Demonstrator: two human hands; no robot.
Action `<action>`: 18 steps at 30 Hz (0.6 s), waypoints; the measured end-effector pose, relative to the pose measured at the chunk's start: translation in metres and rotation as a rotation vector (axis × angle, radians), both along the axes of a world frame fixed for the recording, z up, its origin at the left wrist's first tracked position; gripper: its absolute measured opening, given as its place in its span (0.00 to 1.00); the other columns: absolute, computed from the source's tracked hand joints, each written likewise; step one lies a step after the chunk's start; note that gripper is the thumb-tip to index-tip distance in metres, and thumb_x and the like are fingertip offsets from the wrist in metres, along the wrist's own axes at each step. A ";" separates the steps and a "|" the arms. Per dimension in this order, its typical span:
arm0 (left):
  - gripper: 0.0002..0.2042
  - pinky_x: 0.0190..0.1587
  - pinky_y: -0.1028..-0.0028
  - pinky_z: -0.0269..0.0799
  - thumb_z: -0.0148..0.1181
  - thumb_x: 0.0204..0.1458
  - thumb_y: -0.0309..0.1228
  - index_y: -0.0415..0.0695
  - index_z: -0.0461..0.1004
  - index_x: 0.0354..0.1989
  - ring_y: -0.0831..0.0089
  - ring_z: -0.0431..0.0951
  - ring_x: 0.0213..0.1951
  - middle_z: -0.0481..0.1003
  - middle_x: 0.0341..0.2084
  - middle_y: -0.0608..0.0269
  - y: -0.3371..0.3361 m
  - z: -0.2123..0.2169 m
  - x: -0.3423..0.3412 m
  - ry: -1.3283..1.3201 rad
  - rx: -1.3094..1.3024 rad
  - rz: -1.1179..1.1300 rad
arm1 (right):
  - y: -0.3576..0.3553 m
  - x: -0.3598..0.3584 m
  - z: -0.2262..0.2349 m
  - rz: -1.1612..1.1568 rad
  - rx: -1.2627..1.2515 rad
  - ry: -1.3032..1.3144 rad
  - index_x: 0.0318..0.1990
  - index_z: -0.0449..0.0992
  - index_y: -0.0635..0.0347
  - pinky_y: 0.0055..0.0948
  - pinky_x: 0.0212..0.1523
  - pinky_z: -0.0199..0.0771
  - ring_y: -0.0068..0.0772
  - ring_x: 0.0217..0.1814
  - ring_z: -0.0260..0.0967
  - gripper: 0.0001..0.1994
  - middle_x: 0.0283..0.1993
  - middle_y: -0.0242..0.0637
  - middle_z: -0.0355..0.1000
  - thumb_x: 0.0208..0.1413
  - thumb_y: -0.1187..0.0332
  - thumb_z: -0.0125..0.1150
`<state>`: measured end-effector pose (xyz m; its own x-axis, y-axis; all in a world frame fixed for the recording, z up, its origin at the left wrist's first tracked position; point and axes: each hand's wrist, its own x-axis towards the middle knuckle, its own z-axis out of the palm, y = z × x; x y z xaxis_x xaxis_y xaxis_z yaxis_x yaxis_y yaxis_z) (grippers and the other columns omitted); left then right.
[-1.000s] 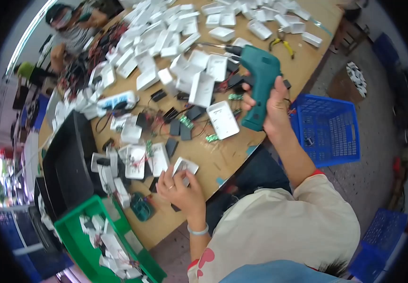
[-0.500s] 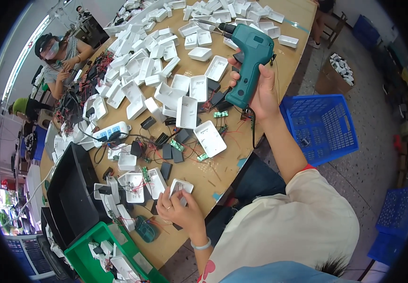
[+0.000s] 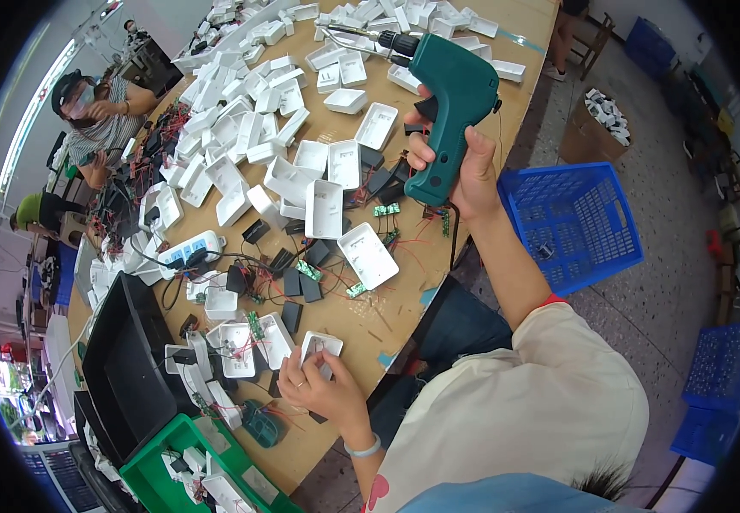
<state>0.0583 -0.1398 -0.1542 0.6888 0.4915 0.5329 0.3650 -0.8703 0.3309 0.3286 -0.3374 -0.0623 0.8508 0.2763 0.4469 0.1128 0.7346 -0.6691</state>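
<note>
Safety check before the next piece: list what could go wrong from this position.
1. The right hand holds the green gun-shaped tool raised over the table, its metal tip above loose white casings; lowering it could knock them.
2. Its cord hangs over small circuit boards and may snag their wires.
3. The left hand steadies a small white casing near the table edge; it could slip off.

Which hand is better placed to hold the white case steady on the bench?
Left. The left hand already grips the white case at the bench edge; the right hand is busy holding the green tool well away.
</note>
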 end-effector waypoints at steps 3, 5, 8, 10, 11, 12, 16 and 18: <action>0.04 0.57 0.52 0.60 0.65 0.51 0.25 0.40 0.76 0.30 0.52 0.67 0.57 0.75 0.52 0.59 -0.001 0.000 0.001 0.004 0.002 0.004 | -0.001 0.001 0.002 -0.029 -0.043 -0.017 0.73 0.55 0.61 0.28 0.43 0.68 0.22 0.36 0.61 0.44 0.56 0.41 0.69 0.58 0.39 0.60; 0.04 0.57 0.52 0.60 0.66 0.51 0.25 0.40 0.76 0.30 0.52 0.67 0.57 0.75 0.52 0.59 -0.001 0.000 0.002 -0.001 0.004 0.001 | -0.003 0.004 0.003 -0.036 -0.061 -0.034 0.73 0.54 0.61 0.28 0.43 0.68 0.22 0.37 0.62 0.45 0.56 0.41 0.68 0.58 0.39 0.61; 0.04 0.57 0.52 0.60 0.66 0.50 0.25 0.40 0.76 0.30 0.52 0.67 0.57 0.75 0.52 0.59 -0.002 0.000 0.003 -0.010 0.002 -0.001 | -0.004 0.009 0.004 -0.063 -0.092 -0.089 0.73 0.55 0.61 0.29 0.44 0.69 0.23 0.38 0.63 0.44 0.58 0.42 0.68 0.58 0.40 0.61; 0.04 0.57 0.52 0.60 0.65 0.50 0.25 0.40 0.76 0.30 0.52 0.67 0.57 0.74 0.52 0.59 -0.001 0.002 0.002 -0.019 0.002 0.015 | 0.000 0.013 0.008 -0.114 -0.122 -0.109 0.73 0.55 0.61 0.31 0.44 0.71 0.24 0.40 0.65 0.42 0.58 0.42 0.68 0.58 0.45 0.61; 0.04 0.58 0.52 0.60 0.66 0.50 0.25 0.40 0.76 0.30 0.51 0.67 0.57 0.75 0.52 0.59 0.000 0.003 0.001 -0.013 0.003 0.021 | 0.002 0.013 0.007 -0.096 -0.115 -0.115 0.73 0.55 0.61 0.31 0.44 0.71 0.24 0.40 0.65 0.42 0.58 0.42 0.68 0.58 0.45 0.61; 0.04 0.58 0.51 0.60 0.66 0.50 0.25 0.41 0.76 0.30 0.51 0.68 0.57 0.75 0.51 0.58 0.000 0.005 -0.002 -0.008 0.005 0.031 | 0.002 0.013 0.006 -0.147 -0.185 -0.088 0.72 0.56 0.61 0.30 0.44 0.72 0.24 0.40 0.66 0.40 0.58 0.41 0.69 0.58 0.49 0.61; 0.05 0.60 0.51 0.59 0.68 0.49 0.26 0.43 0.76 0.31 0.50 0.70 0.57 0.76 0.50 0.57 0.001 0.002 -0.001 0.000 -0.019 0.041 | 0.004 0.016 0.002 -0.372 -0.397 -0.036 0.67 0.62 0.63 0.28 0.44 0.77 0.24 0.41 0.71 0.33 0.56 0.37 0.71 0.53 0.69 0.64; 0.05 0.61 0.49 0.58 0.68 0.49 0.27 0.43 0.76 0.31 0.51 0.70 0.58 0.76 0.50 0.58 0.000 0.000 0.000 -0.021 -0.022 0.064 | -0.008 0.023 -0.007 -0.377 -0.418 -0.067 0.68 0.61 0.64 0.28 0.48 0.75 0.25 0.43 0.69 0.33 0.58 0.39 0.69 0.54 0.71 0.62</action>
<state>0.0587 -0.1402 -0.1538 0.6447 0.5460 0.5350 0.4122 -0.8377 0.3581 0.3519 -0.3452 -0.0689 0.8983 0.1243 0.4214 0.3684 0.3095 -0.8766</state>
